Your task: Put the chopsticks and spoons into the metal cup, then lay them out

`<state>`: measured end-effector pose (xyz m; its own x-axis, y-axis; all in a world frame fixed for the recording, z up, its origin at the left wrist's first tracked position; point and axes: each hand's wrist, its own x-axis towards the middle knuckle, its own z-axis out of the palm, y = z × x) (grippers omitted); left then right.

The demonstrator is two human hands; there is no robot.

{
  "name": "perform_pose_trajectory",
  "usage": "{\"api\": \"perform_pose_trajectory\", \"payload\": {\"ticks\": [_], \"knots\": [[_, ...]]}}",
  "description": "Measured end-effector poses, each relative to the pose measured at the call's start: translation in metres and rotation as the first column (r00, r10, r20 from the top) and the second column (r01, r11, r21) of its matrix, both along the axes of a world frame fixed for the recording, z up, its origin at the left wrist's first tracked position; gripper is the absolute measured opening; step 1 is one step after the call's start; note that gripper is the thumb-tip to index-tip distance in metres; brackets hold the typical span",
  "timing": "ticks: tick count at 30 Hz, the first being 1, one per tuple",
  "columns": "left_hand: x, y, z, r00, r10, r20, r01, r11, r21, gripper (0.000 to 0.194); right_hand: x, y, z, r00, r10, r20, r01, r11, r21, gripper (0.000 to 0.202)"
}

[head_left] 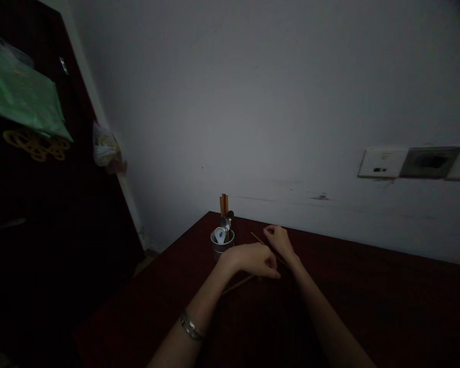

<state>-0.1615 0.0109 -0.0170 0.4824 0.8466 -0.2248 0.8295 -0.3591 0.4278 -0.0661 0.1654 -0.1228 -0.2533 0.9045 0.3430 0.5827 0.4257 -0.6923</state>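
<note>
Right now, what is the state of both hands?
Left hand: curled near a chopstick; grip cannot be told.
Right hand: curled by another chopstick; grip unclear.

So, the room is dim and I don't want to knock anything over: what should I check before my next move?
1. Metal cup upright: ok, on the table.
2. White spoon inside it: ok.
3. Gap between left hand and cup: cannot tell, they overlap in view.
4. Left hand's grip on the nearer stick: cannot tell.
5. Right hand's grip on the farther stick: cannot tell.
6. Light: not ok, tabletop very dark.
</note>
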Motion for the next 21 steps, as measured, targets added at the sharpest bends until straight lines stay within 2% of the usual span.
{"api": "perform_pose_trajectory", "payload": {"ticks": [2,3,5,6,7,9,11,12,13,14,16,19,21], "knots": [[-0.005,-0.009,0.017,0.95,-0.061,0.305,0.077,0.996,-0.038,0.027,-0.004,-0.005,0.01,0.996,0.074,-0.052,-0.072,0.997,0.038,0.027],[-0.009,-0.013,0.025,0.9,-0.039,0.434,0.047,0.999,-0.006,0.027,-0.006,-0.008,0.015,0.991,0.112,-0.07,-0.107,0.992,0.062,0.028],[-0.023,-0.015,0.039,0.772,0.04,0.634,-0.156,0.979,0.128,0.03,-0.009,-0.015,0.027,0.982,0.163,-0.1,-0.152,0.982,0.11,0.029],[-0.034,-0.013,0.045,0.702,0.071,0.709,-0.295,0.934,0.199,0.03,-0.011,-0.018,0.034,0.978,0.173,-0.115,-0.158,0.978,0.133,0.028],[-0.045,-0.008,0.048,0.637,0.094,0.765,-0.439,0.86,0.26,0.031,-0.012,-0.021,0.04,0.976,0.175,-0.131,-0.154,0.976,0.156,0.028],[-0.073,0.008,0.051,0.559,0.122,0.82,-0.66,0.665,0.35,0.031,-0.013,-0.026,0.054,0.971,0.18,-0.157,-0.147,0.968,0.202,0.027],[-0.101,0.03,0.047,0.554,0.176,0.814,-0.774,0.469,0.426,0.031,-0.012,-0.032,0.067,0.963,0.2,-0.182,-0.153,0.957,0.245,0.026],[-0.114,0.041,0.043,0.561,0.211,0.801,-0.796,0.405,0.451,0.033,-0.012,-0.036,0.072,0.958,0.211,-0.196,-0.157,0.953,0.26,0.026],[-0.126,0.051,0.038,0.557,0.252,0.791,-0.811,0.371,0.452,0.037,-0.011,-0.039,0.078,0.952,0.223,-0.209,-0.163,0.949,0.27,0.025],[-0.135,0.06,0.033,0.547,0.296,0.783,-0.819,0.385,0.426,0.043,-0.01,-0.042,0.083,0.947,0.234,-0.221,-0.169,0.946,0.277,0.025],[-0.148,0.073,0.021,0.509,0.34,0.791,-0.819,0.474,0.323,0.047,-0.008,-0.048,0.091,0.938,0.254,-0.235,-0.184,0.941,0.283,0.025],[-0.154,0.08,0.006,0.519,0.351,0.779,-0.758,0.61,0.23,0.035,-0.004,-0.054,0.099,0.935,0.282,-0.216,-0.215,0.933,0.29,0.024],[-0.154,0.081,0.0,0.54,0.349,0.766,-0.719,0.664,0.204,0.027,-0.001,-0.058,0.103,0.938,0.291,-0.187,-0.227,0.926,0.303,0.023]]}}
